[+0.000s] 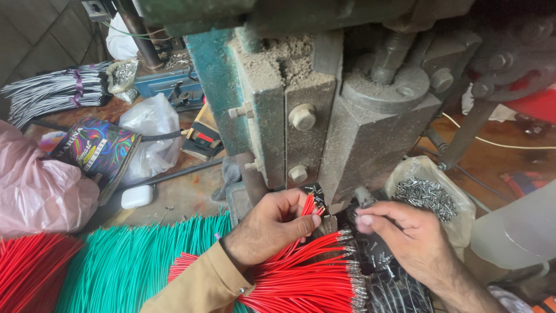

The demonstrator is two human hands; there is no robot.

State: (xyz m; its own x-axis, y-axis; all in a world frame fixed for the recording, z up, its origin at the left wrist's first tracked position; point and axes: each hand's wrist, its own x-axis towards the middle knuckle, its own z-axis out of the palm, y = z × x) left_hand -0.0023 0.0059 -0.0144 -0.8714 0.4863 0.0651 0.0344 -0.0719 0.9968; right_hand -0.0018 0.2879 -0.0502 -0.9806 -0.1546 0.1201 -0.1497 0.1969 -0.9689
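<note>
- 2 hands work under the press (324, 116).
- Left grip (272, 223) clamps red wires (307, 272), fanned for picking.
- Right grip (399, 232) pinches 1 wire end at the die; terminals bag (428, 197) just beyond.

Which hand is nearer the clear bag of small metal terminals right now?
Right. The right hand sits just beside the bag of metal terminals, at its left edge. The left hand is farther left, gripping red wires.

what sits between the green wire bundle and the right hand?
Head view: the left hand gripping a bunch of red wires, fanned toward the right hand.
</note>
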